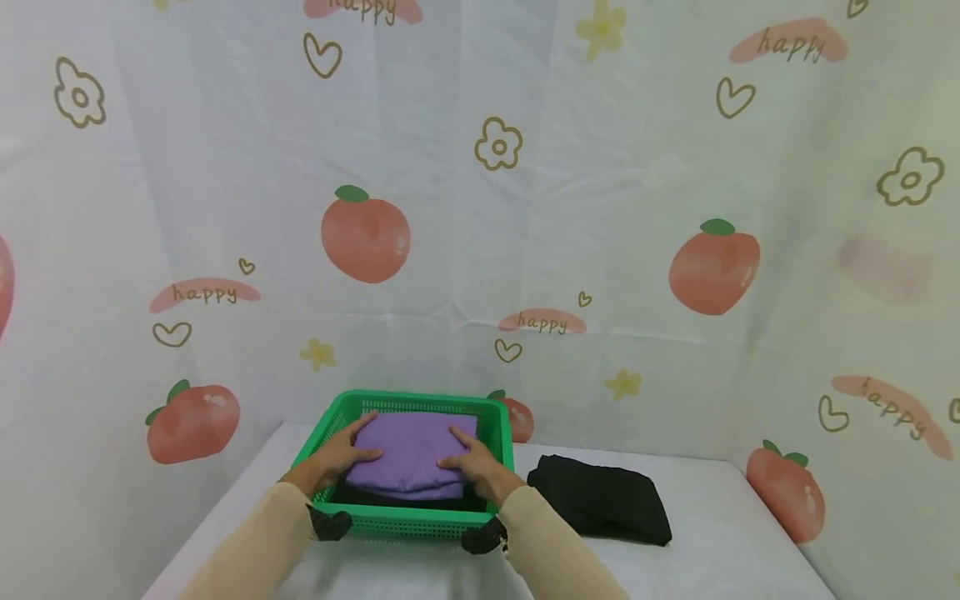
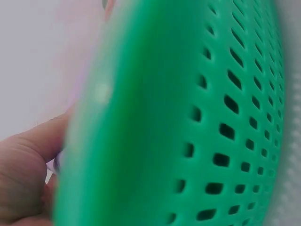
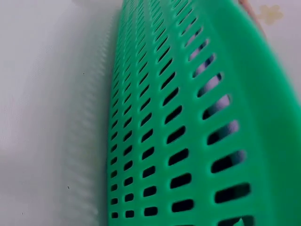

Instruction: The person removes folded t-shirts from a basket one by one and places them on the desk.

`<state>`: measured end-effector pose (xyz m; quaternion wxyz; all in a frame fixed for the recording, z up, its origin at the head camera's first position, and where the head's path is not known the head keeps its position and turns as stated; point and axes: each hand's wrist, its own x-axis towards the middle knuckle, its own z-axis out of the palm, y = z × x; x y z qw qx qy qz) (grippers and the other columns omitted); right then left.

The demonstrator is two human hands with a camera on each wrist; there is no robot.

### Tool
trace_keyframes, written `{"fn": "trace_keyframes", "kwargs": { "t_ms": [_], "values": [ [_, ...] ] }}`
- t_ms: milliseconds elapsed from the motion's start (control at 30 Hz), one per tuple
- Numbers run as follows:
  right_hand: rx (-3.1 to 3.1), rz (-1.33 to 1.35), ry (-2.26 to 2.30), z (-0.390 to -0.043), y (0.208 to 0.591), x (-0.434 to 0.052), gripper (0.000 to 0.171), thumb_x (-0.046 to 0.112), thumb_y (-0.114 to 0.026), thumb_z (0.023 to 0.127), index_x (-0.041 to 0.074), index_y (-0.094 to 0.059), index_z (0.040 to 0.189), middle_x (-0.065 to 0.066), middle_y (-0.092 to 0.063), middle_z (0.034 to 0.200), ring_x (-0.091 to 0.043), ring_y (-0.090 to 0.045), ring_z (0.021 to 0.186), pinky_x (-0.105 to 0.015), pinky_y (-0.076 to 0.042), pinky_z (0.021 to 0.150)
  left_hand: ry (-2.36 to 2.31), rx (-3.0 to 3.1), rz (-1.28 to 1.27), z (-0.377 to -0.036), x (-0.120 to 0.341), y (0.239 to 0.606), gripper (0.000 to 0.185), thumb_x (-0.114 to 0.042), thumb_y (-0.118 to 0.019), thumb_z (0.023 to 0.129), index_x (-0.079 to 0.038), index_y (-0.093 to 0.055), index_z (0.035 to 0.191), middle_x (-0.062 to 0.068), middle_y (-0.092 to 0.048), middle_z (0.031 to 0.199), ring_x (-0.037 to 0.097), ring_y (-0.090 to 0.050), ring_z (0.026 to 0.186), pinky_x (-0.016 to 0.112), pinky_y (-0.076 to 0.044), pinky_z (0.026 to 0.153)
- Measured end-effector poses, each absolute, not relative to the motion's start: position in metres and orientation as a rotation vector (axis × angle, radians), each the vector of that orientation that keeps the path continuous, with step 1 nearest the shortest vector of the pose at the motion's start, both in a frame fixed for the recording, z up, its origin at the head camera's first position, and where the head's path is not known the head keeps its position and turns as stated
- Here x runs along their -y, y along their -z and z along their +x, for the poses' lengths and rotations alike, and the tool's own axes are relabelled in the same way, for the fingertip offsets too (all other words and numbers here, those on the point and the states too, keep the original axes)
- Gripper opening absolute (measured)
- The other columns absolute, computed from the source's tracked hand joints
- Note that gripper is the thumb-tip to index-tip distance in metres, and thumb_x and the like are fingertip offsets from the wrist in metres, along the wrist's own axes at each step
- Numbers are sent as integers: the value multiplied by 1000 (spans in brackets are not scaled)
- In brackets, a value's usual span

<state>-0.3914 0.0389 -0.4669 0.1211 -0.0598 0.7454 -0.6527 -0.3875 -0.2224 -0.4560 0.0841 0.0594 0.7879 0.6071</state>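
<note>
Fingers (image 1: 358, 454) of the left hand (image 1: 339, 457) and right hand (image 1: 474, 463) lie straight and flat on a folded purple garment (image 1: 412, 454), gripping nothing, atop a dark layer inside the green basket (image 1: 408, 522) on the white worktop (image 1: 720, 542). Even downward pressure from both palms would likely keep the fold square within the walls. A folded black garment (image 1: 602, 498) lies just beside the basket's right.

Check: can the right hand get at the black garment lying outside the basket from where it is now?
Probably yes. The right hand rests flat on the purple garment in the green basket. The black garment lies on the table just to its right, uncovered; only the basket's low side wall stands between.
</note>
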Motion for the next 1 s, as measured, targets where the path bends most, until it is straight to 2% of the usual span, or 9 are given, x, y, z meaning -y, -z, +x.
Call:
{"fn": "trace_keyframes", "kwargs": {
  "t_ms": [233, 367, 567, 767, 1000],
  "values": [
    [-2095, -201, 1946, -385, 453, -46, 80, -1, -72, 85, 19, -36, 154, -30, -17, 158, -41, -32, 138, -50, -45, 99, -1878, -2247, 225, -387, 226, 453, 90, -3, -68, 91, -9, -9, 159, 39, -8, 156, 41, -48, 124, 40, -56, 84],
    [-2071, -215, 1961, -386, 446, -50, 80, -1, -72, 85, 21, -37, 154, -28, -17, 159, -39, -34, 136, -49, -47, 96, -1897, -2193, 241, -386, 227, 450, 91, -2, -67, 92, -10, -6, 159, 37, -5, 157, 38, -46, 125, 39, -55, 85],
    [-2019, -263, 1973, -388, 440, -63, 81, 0, -72, 86, 21, -35, 155, -27, -18, 158, -37, -38, 133, -46, -48, 95, -1912, -2150, 272, -385, 222, 440, 92, -2, -67, 92, -11, -6, 160, 36, -6, 157, 40, -42, 130, 41, -54, 89],
    [-1993, -323, 1931, -386, 435, -79, 81, 5, -72, 89, 24, -30, 156, -27, -12, 160, -41, -32, 139, -51, -43, 103, -1895, -2202, 270, -381, 213, 435, 90, -8, -71, 90, -13, -14, 160, 35, -17, 156, 35, -52, 123, 41, -56, 86],
    [-2055, -386, 1916, -378, 430, -86, 81, 4, -73, 88, 20, -31, 156, -29, -11, 159, -42, -28, 140, -50, -40, 105, -1904, -2229, 270, -373, 210, 436, 92, -9, -73, 89, -15, -15, 160, 35, -15, 157, 39, -52, 125, 44, -56, 87]
  ]
}}
